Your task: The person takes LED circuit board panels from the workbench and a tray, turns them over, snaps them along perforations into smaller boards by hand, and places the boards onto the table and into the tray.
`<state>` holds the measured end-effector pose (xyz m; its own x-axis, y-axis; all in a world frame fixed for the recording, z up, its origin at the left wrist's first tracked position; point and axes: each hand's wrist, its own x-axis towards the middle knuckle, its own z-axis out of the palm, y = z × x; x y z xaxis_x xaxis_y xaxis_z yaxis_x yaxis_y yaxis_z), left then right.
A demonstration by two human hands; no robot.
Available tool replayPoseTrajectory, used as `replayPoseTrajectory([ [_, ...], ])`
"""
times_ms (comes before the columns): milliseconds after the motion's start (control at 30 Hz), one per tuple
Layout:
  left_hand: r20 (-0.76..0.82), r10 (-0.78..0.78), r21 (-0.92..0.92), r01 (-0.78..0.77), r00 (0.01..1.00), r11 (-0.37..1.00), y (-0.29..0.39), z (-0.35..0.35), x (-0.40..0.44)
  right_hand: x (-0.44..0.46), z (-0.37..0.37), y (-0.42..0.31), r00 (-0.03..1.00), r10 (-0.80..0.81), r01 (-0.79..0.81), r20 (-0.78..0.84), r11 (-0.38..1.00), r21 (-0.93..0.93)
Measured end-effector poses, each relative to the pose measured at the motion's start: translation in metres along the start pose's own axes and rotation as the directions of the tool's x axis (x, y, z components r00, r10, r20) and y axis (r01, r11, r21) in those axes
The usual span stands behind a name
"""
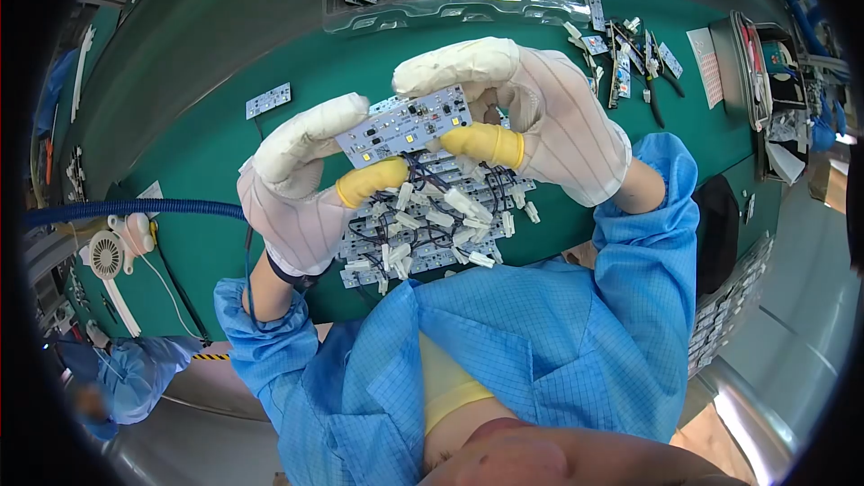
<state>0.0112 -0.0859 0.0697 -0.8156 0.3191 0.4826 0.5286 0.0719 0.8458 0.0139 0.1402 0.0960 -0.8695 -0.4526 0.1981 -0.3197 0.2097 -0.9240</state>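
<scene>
A white circuit board with small yellow LEDs and dark chips is held up between both hands, tilted. My left hand, in a white striped glove with a yellow thumb cover, pinches its left end. My right hand, gloved the same way, grips the right end, its yellow-covered thumb on the front face. Just below lies a pile of similar boards with dark wires and white plug connectors. Part of another board shows behind the held one; whether it is also gripped I cannot tell.
A clear plastic tray with boards stands at the back. One board lies at left, near a small fan and a blue coiled hose. More boards and an open case are at right. Another person sits lower left.
</scene>
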Motion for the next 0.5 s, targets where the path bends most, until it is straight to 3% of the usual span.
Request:
replayPoseTrajectory([
  [33,-0.008,-0.051,-0.17,0.049,0.999,0.984,-0.001,0.001,0.0,0.0,-0.001,0.0,1.0,0.002,-0.002,-0.019,1.0,0.024],
  [133,0.043,-0.07,-0.179,0.076,0.997,0.981,-0.006,-0.004,-0.002,0.001,-0.006,-0.006,0.999,-0.046,0.045,-0.007,0.996,-0.08],
  [233,0.03,-0.07,-0.172,0.074,0.997,0.982,-0.004,-0.003,-0.001,-0.001,0.0,0.004,0.996,-0.064,0.066,-0.058,0.997,0.034],
  [500,0.027,-0.111,-0.138,0.113,0.993,0.984,-0.002,-0.003,-0.001,0.0,-0.003,-0.002,0.999,-0.041,0.038,-0.032,0.997,-0.068],
])
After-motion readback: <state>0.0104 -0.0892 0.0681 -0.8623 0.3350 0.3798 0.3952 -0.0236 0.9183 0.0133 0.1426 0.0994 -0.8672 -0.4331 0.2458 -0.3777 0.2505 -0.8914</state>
